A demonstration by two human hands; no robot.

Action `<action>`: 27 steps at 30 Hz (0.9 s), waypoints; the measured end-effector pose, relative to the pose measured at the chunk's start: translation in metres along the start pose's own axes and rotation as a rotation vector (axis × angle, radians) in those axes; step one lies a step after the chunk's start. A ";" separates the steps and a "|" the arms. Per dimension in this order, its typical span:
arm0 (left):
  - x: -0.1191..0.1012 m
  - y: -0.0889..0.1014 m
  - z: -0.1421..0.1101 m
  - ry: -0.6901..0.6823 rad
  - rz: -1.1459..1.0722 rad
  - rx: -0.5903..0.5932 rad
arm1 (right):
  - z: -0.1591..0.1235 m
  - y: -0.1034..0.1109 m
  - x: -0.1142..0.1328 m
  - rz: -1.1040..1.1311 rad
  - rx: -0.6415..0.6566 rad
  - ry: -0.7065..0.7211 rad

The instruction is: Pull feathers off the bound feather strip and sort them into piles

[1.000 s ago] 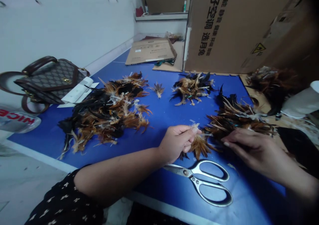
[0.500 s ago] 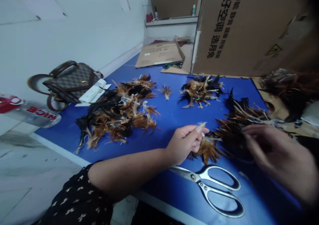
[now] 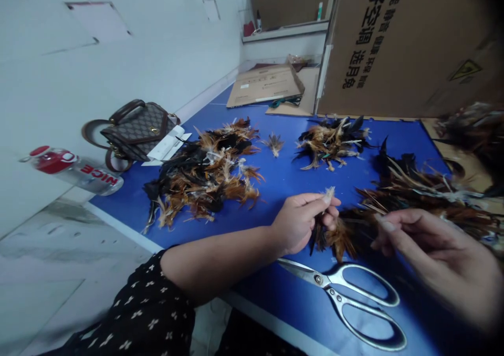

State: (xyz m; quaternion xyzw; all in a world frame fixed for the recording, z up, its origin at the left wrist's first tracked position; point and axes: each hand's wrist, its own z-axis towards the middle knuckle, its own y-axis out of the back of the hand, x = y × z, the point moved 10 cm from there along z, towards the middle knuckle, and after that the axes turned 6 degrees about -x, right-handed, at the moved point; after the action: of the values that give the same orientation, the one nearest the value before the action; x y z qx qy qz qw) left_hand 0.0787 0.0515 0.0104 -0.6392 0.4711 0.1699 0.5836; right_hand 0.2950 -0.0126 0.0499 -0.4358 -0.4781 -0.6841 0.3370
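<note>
"Pale wall (image 3: 177, 41) at left, printed cardboard (image 3: 394, 56) upright at the rear; between them, a blue desk (image 3: 271, 180) bearing heaps of feathers. Where are the hands?"

"On the near right portion. The left hand (image 3: 301, 222) pinches a pale tuft (image 3: 329, 192) between thumb and forefinger. Brown feathers (image 3: 342, 240) fan out just below those fingers; they appear to belong to the same bunch, though the join is covered."

"And the right hand (image 3: 437, 256)?"

"Its thumb and forefinger meet. A thin shaft (image 3: 374, 208) ends at their tips, but whether it is gripped cannot be told."

"Which spatial relation governs the figure?"

"The bunch lies between the two hands. Its long axis slopes from the tuft, at upper left, down toward the right hand, which stays clear of the brown feathers. The left hand is the nearer, being in contact. Just beyond the right hand lies a dark heap (image 3: 409, 182)."

"What occupies the near side?"

"Scissors (image 3: 318, 280), lying flat: blades toward the left wrist, handles parted and pointing to lower right. Neither hand touches them. A larger heap (image 3: 205, 175) lies well to the left."
</note>
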 end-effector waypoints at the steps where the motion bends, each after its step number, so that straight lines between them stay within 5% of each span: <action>1: -0.001 -0.001 -0.001 -0.027 0.016 -0.001 | -0.002 -0.007 0.004 -0.016 0.034 0.011; 4: -0.001 -0.006 -0.008 -0.076 0.115 0.029 | -0.006 -0.024 0.012 -0.035 0.120 0.056; 13: 0.015 -0.023 -0.023 0.026 0.198 0.233 | -0.011 -0.033 -0.010 0.049 0.117 -0.016; 27: 0.037 -0.020 -0.021 0.045 0.082 0.208 | -0.016 -0.048 0.002 0.127 0.257 0.037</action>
State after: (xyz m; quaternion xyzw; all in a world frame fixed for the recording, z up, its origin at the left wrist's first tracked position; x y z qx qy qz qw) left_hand 0.1065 0.0154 -0.0009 -0.5589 0.5249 0.1294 0.6288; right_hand 0.2475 -0.0124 0.0323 -0.4060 -0.5268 -0.6025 0.4413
